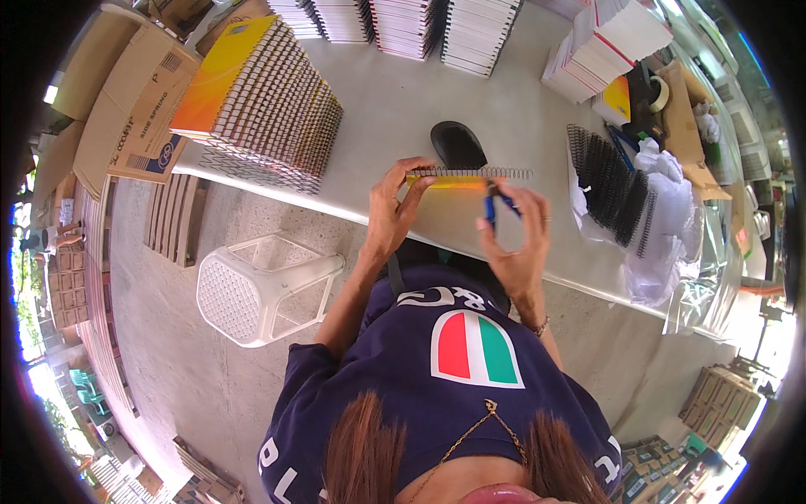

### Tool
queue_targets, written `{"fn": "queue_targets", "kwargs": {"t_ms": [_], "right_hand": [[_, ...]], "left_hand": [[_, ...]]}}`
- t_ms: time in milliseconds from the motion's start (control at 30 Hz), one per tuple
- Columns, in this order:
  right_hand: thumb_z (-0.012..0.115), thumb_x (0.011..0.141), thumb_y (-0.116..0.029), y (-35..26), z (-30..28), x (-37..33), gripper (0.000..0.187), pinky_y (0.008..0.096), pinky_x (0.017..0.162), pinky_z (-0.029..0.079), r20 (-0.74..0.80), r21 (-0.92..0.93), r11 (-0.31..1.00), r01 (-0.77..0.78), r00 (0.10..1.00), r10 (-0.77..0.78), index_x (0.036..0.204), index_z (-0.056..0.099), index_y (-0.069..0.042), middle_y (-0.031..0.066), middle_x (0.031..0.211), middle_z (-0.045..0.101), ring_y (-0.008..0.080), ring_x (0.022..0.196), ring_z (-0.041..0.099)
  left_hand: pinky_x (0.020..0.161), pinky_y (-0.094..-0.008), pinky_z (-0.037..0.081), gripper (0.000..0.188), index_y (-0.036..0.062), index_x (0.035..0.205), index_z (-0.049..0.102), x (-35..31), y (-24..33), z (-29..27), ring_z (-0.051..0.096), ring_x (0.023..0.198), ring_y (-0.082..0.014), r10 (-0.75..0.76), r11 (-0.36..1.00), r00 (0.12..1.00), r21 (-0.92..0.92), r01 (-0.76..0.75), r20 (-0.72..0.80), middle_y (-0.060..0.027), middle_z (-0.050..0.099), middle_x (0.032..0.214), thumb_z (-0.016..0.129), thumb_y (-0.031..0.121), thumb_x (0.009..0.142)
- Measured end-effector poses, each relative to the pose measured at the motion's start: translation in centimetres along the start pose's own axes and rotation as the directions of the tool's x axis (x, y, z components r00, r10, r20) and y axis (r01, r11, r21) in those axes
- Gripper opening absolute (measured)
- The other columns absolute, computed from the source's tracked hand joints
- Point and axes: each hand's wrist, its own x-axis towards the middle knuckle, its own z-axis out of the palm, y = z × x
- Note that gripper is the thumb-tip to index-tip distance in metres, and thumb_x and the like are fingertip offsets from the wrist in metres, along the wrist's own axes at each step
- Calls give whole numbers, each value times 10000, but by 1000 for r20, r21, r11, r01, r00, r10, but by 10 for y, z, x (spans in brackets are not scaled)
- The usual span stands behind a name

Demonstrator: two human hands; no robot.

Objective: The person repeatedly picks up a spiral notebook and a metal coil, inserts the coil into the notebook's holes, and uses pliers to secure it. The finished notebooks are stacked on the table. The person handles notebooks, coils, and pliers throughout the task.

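At the near edge of the table, my left hand [396,206] grips the left end of a yellow-orange notebook [457,182], which is seen nearly edge-on. A dark spiral coil [483,173] runs along the notebook's far edge and sticks out past its right end. My right hand [520,239] is closed around blue-handled pliers [493,206], whose tip is at the notebook's right part, near the coil. Just beyond the notebook lies a black rounded object [458,144]. Whether the plier jaws touch the wire cannot be made out.
A tall stack of spiral notebooks [277,101] stands on the table [382,92] at left, beside cardboard boxes [138,109]. White page stacks [478,34] line the back. Black coils [609,185] lie on plastic wrapping [663,227] at right. A white stool [231,294] stands at front left.
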Motion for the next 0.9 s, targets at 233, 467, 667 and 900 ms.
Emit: {"fn": "queue_targets", "kwargs": {"t_ms": [233,467,667,900], "right_hand": [[801,729,-113,-13,27,0,552,403,902,507,156,53,994,93,983,-100,1250,620,-91,132,1176,580,302,1071,601],[800,731,-152,-13,32,-3,555,426,901,491,152,61,996,71,985,-79,1255,623,-106,128,1167,586,311,1063,604],[798,723,-152,-15,32,-3,552,418,885,497,155,58,995,76,984,-85,1246,627,-105,129,1157,596,306,1047,612],[794,725,-163,-18,36,-1,537,418,861,508,157,42,992,119,980,-124,1233,631,-110,119,1144,622,311,1009,630]], "left_hand": [[758,-295,526,197,2,1102,670,-2,8,1,686,854,-169,3,997,998,-74,-7,-62,-114,729,994,673,114,940],[784,-297,538,192,-19,1099,675,-3,12,-4,703,904,-174,-143,989,990,-32,143,-11,-135,733,1012,670,93,942],[785,-290,540,208,-13,1110,683,-3,10,-4,704,907,-167,-84,996,996,-1,84,-23,-127,739,991,680,98,934],[777,-283,544,203,-10,1124,685,-4,20,-4,711,895,-159,-110,994,993,-13,110,-34,-123,745,985,646,55,935]]}}
